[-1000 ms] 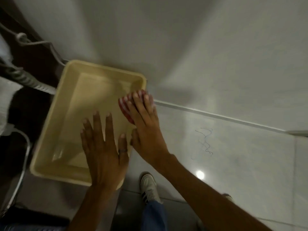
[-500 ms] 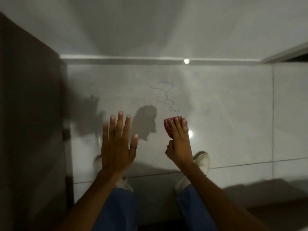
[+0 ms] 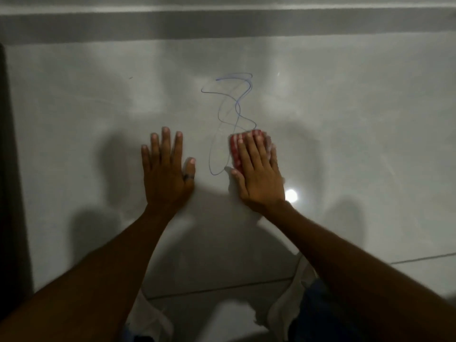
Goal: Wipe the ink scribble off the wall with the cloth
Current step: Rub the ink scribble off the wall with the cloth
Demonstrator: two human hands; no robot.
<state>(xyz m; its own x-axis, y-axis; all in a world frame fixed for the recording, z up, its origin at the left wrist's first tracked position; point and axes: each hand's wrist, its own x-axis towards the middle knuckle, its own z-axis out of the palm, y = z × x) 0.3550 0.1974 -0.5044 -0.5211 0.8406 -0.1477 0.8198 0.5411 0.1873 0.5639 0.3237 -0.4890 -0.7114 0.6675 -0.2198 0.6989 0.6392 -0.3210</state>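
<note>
A blue ink scribble (image 3: 230,112) loops down the glossy grey tiled wall (image 3: 345,119) in front of me. My right hand (image 3: 256,174) presses a red-and-white cloth (image 3: 235,150) flat against the wall, at the scribble's lower right end. Only the cloth's top and left edges show around my fingers. My left hand (image 3: 166,169) lies flat on the wall to the left of the scribble, fingers spread, holding nothing; it wears a ring.
A dark vertical edge (image 3: 9,169) borders the wall on the left. A lighter band (image 3: 222,23) runs across the top. A bright light reflection (image 3: 291,195) shines beside my right wrist. My knees and shoes show at the bottom.
The view swung from a cream tub to the wall and closed in. My right hand carried the cloth up onto the scribble's lower end; my left hand came to lie flat on the wall.
</note>
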